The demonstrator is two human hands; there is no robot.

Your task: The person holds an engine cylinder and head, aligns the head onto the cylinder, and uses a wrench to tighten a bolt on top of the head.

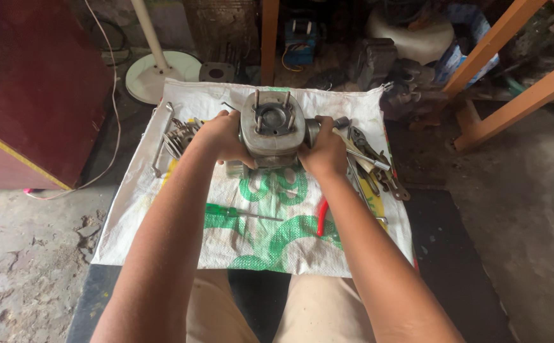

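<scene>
A finned metal part [180, 136] lies at the sack's [162, 216] left edge. The left hand [221, 136] and right hand [325, 152] clasp a grey engine block [272, 130] between them, fingers curled around its sides, above the sack's middle. A green screwdriver [239, 213] lies below, wrenches [372, 162] to the right.

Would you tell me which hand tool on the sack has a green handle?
The screwdriver, lying alone between the forearms; the pliers nearby have red handles, the others are bare metal.

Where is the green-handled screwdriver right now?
The green-handled screwdriver lies on the white woven sack between the forearms, below the engine cylinder, left of the red-handled pliers.
</scene>
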